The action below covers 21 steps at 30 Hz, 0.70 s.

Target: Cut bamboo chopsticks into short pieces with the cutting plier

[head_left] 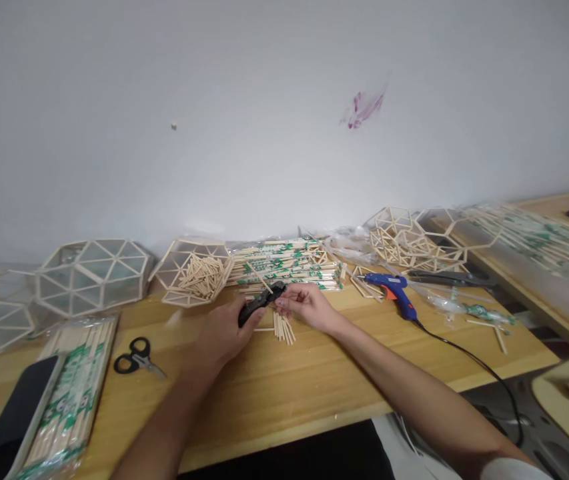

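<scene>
My left hand (221,330) is closed round the black handles of a cutting tool (260,301), which points right and up. A thin wooden stick (260,278) lies across the tool's jaws. My right hand (304,305) pinches the stick's near end, right beside the tool's tip. Under both hands a small heap of short cut sticks (283,328) rests on the wooden table (284,387).
Packs of chopsticks (284,265) lie behind my hands, another pack (71,393) at the front left by a black phone (11,417). Black scissors (137,357), a blue glue gun (397,293) with its cord, and stick-built polyhedra (91,275) line the wall.
</scene>
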Each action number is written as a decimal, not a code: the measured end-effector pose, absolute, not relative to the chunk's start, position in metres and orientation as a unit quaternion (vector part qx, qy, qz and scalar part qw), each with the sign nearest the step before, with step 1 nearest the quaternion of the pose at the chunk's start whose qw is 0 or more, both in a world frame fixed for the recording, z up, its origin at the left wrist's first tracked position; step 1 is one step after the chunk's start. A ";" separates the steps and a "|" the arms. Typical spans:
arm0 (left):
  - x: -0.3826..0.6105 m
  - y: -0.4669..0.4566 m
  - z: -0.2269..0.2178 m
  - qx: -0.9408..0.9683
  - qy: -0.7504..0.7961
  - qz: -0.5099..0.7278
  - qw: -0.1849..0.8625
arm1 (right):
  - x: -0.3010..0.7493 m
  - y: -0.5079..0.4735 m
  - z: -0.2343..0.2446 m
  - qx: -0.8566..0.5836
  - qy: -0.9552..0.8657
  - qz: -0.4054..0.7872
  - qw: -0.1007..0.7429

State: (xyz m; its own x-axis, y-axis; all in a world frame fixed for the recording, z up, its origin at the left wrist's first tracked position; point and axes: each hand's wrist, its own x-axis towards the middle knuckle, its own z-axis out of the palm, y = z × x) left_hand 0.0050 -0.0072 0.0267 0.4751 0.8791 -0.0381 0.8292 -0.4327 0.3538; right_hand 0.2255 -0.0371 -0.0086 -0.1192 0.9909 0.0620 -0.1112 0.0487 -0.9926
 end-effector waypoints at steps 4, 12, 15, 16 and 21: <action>0.001 -0.005 0.026 0.852 0.482 0.094 0.184 | 0.228 -0.037 -0.004 -0.401 -0.535 0.552 0.498; -0.004 -0.004 0.024 0.858 0.453 0.135 0.202 | 0.231 -0.037 -0.005 -0.376 -0.526 0.592 0.480; -0.004 -0.004 0.025 0.859 0.447 0.142 0.206 | 0.231 -0.037 -0.005 -0.373 -0.529 0.598 0.472; -0.003 -0.004 0.025 0.859 0.446 0.143 0.206 | 0.232 -0.037 -0.005 -0.371 -0.529 0.600 0.471; -0.001 -0.004 0.025 0.854 0.450 0.136 0.225 | 0.231 -0.038 -0.005 -0.347 -0.519 0.616 0.480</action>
State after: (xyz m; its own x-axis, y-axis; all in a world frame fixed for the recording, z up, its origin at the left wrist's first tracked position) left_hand -0.0012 -0.0035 0.0255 0.5583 0.8291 0.0303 0.7068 -0.4945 0.5059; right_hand 0.2311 -0.0379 -0.0054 -0.2974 0.9521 0.0703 -0.2310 -0.0003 -0.9729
